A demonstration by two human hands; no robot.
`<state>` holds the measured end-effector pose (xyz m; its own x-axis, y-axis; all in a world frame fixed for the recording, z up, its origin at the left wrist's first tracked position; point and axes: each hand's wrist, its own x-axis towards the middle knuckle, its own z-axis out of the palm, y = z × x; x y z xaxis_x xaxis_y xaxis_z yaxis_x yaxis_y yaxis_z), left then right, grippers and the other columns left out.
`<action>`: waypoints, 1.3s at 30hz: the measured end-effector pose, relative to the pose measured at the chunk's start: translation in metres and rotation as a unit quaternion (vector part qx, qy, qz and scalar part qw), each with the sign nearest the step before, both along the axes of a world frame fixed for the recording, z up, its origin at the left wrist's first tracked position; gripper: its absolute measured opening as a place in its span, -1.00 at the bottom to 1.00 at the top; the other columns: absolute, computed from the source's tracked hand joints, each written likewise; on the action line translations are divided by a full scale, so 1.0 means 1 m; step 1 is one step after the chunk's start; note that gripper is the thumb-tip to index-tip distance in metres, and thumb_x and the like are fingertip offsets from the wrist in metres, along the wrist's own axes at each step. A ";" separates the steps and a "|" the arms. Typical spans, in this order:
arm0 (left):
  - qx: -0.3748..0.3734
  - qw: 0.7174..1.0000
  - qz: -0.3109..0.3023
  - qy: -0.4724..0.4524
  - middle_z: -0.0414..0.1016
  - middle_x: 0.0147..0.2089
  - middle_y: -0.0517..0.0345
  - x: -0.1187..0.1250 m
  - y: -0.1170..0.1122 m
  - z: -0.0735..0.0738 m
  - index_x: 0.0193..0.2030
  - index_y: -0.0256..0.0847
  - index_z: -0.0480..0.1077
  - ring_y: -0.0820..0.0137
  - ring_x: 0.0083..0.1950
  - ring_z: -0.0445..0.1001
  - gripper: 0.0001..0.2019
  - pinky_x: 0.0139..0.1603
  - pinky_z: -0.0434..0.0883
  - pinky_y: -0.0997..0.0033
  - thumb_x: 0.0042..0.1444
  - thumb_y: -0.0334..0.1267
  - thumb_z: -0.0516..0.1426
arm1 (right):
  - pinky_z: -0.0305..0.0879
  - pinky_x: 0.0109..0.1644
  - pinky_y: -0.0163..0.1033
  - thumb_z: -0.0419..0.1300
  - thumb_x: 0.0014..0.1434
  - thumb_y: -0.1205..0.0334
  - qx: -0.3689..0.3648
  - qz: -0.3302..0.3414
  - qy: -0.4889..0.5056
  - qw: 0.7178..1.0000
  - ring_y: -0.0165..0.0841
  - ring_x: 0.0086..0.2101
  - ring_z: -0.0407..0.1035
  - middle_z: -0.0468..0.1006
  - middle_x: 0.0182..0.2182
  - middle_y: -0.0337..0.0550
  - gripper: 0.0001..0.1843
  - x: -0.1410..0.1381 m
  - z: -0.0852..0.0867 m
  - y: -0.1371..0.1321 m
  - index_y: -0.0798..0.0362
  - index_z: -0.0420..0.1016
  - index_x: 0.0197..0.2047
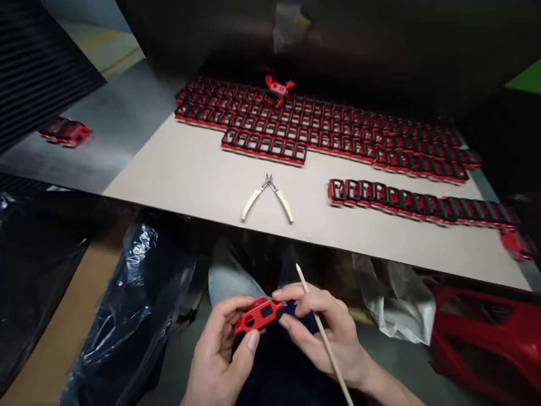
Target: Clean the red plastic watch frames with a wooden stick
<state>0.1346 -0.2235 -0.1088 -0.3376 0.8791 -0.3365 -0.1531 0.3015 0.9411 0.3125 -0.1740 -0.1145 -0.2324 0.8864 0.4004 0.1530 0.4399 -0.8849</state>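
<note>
My left hand [228,347] is closed around a small red and black plastic part [262,314] with a round hole and a square opening in its side. Between the fingers of my right hand [327,327] runs a thin wooden stick [325,335], its pointed tip upward. The right thumb and fingertips are at the part's right end; whether they grip or only touch it I cannot tell. On the table edge ahead lie side cutters [267,197] with cream handles, jaws pointing away from me.
Rows of similar red-and-black frames [264,144] cover the back of the table [181,175]. Another row [418,206] stands front right. A stack of parts [65,132] sits at left. Black plastic bags [122,316] hang left; a red crate [486,338] and clear plastic bag [397,299] are at right.
</note>
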 end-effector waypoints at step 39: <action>-0.075 0.988 0.133 -0.021 0.77 -0.05 0.04 0.031 0.028 0.005 0.23 -0.03 0.48 0.21 -0.04 0.77 -0.32 -0.02 0.67 0.39 0.03 0.09 0.53 | 0.74 0.08 -0.12 0.27 0.25 0.66 -0.089 0.029 0.104 0.990 -0.20 -0.02 0.70 0.69 -0.10 -0.04 -0.54 0.001 0.011 0.014 0.02 0.51 0.10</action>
